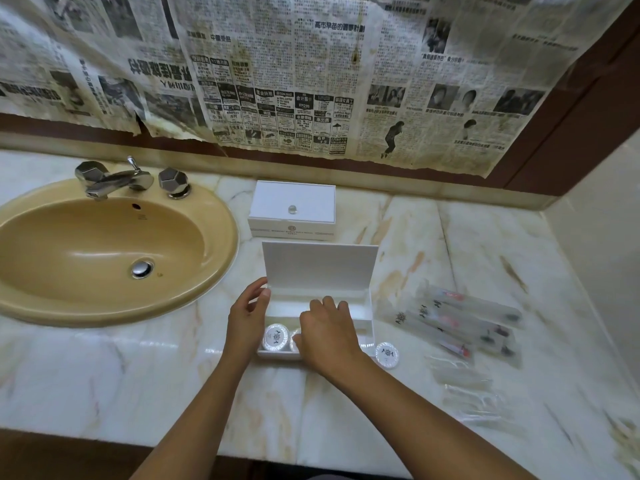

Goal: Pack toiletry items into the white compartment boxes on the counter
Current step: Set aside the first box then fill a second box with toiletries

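**Soap rounds going into the open box, front-left slot**

Right hand [327, 336] is down inside the open box [360, 306], palm down over the front-left compartment. Its fingers are bent onto a second soap round [294, 336] beside the one already seated [275, 337]. Can't tell if it grips or just presses, since the hand covers most of it.

Left hand [247, 315] sits at the box's left wall, fingers spread and loosely curved, thumb near the lid [320, 266] hinge corner. It looks like it's steadying the box and holds nothing.

Key relation: the next loose soap round [387, 355] lies on the worktop [450, 237] just beside the box's front-right corner, to the right of the right hand, so the right hand is nearer. Toothbrush packets [467, 323] lie further right, long axes running diagonally, near-right to far-left (roughly in line with the box's long rear slot). Clear sachets [467, 393] lie nearer the front edge.

Surface: glossy marble, probably slippery for wrapped rounds. A second, closed box [292, 207] stands behind the open one. Sink [104, 251] and tap [117, 180] are to the left, newspaper [311, 81] taped across the wall behind.
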The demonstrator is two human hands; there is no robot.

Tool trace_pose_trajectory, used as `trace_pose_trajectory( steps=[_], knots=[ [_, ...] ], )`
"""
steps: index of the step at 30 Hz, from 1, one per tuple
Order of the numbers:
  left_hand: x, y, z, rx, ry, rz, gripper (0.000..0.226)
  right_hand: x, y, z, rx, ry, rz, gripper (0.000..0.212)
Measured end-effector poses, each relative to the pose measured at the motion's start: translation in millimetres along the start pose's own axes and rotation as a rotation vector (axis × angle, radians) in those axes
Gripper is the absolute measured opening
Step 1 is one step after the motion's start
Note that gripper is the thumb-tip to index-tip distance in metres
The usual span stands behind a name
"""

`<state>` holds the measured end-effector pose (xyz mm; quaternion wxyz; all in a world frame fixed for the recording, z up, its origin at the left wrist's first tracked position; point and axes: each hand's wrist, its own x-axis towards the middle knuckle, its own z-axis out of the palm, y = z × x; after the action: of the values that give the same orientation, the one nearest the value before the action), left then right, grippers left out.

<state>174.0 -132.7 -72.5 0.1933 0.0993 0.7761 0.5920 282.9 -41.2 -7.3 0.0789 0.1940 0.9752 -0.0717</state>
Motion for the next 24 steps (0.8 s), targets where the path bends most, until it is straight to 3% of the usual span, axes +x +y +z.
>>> trace_pose_trajectory(
  steps=[5, 24],
  knots=[
    [0.1, 1.5, 0.3, -0.001, 0.007, 0.005, 0.028, -1.8, 2.8, -5.0, 0.028, 0.03, -0.045, 0.008],
    [0.4, 1.6, 0.4, 0.009, -0.001, 0.019, 0.027, -2.3, 8.5, 14.0, 0.101, 0.011, 0.013, 0.023]
  ],
)
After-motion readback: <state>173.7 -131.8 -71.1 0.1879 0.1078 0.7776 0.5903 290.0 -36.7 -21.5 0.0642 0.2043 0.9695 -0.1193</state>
